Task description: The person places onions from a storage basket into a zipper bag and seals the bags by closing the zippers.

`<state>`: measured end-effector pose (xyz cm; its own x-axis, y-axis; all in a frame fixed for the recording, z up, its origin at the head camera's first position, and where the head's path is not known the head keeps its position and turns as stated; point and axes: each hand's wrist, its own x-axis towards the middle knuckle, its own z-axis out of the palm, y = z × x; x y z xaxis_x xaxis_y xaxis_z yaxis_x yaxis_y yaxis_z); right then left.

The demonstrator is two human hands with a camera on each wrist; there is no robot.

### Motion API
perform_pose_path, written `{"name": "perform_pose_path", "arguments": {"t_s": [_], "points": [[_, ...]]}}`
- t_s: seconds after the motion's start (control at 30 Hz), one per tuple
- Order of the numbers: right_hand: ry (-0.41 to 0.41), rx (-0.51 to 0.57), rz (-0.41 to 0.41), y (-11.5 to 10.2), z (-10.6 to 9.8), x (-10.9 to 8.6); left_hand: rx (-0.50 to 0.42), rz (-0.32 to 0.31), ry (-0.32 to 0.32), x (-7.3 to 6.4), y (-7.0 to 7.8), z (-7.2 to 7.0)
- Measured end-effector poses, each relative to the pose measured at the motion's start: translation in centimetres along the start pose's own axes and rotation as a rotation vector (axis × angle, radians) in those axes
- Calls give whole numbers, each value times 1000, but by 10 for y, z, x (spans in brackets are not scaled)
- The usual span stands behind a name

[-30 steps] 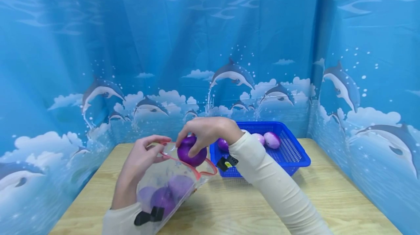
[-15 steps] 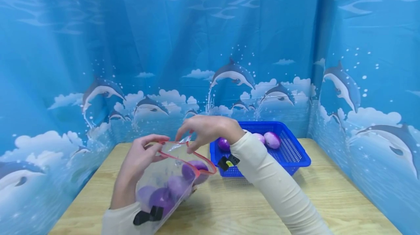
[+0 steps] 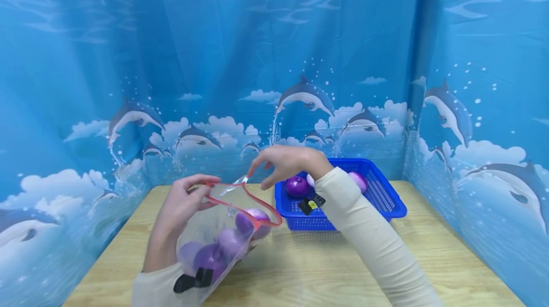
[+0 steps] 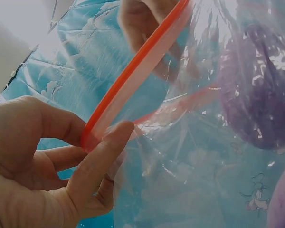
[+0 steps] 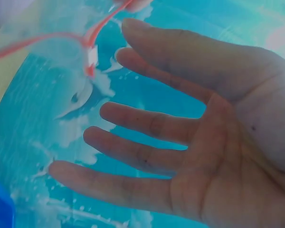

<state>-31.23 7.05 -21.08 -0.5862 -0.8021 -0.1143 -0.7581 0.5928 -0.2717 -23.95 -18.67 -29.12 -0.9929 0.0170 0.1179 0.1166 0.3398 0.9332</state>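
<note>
My left hand (image 3: 182, 207) pinches the red-rimmed mouth of a clear plastic zip bag (image 3: 201, 228), holding it wide. In the left wrist view, thumb and finger grip the orange-red zip strip (image 4: 133, 71). Several purple onions (image 3: 231, 244) lie inside the bag, seen through the film; one (image 3: 254, 223) sits just under the mouth. My right hand (image 3: 289, 164) hovers between the bag's mouth and a blue basket (image 3: 392, 209), holding nothing. The right wrist view shows its fingers (image 5: 147, 123) spread and the bag's zip edge (image 5: 47, 38) apart from them.
In the basket, a dark purple onion (image 3: 296, 186) and paler ones (image 3: 357, 181) remain visible, partly behind the right wrist. The wooden table (image 3: 300, 273) carries bag and basket. Blue dolphin-print curtains (image 3: 214, 59) enclose the back and sides.
The right hand let go of a purple onion, which dropped into the bag beneath the mouth. That hand then moved right, toward the basket. The left hand keeps holding the bag's rim.
</note>
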Motion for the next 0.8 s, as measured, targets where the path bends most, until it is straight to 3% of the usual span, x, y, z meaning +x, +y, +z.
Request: {"name": "perform_pose_path", "arguments": {"t_s": [0.1, 0.4, 0.8], "points": [[-11, 12, 32, 12, -1, -2, 3, -2, 1, 0, 0, 0], [-38, 111, 245, 51, 2, -11, 12, -26, -1, 0, 1, 1], [-95, 190, 308, 91, 6, -19, 27, -30, 0, -1, 1, 2]]}}
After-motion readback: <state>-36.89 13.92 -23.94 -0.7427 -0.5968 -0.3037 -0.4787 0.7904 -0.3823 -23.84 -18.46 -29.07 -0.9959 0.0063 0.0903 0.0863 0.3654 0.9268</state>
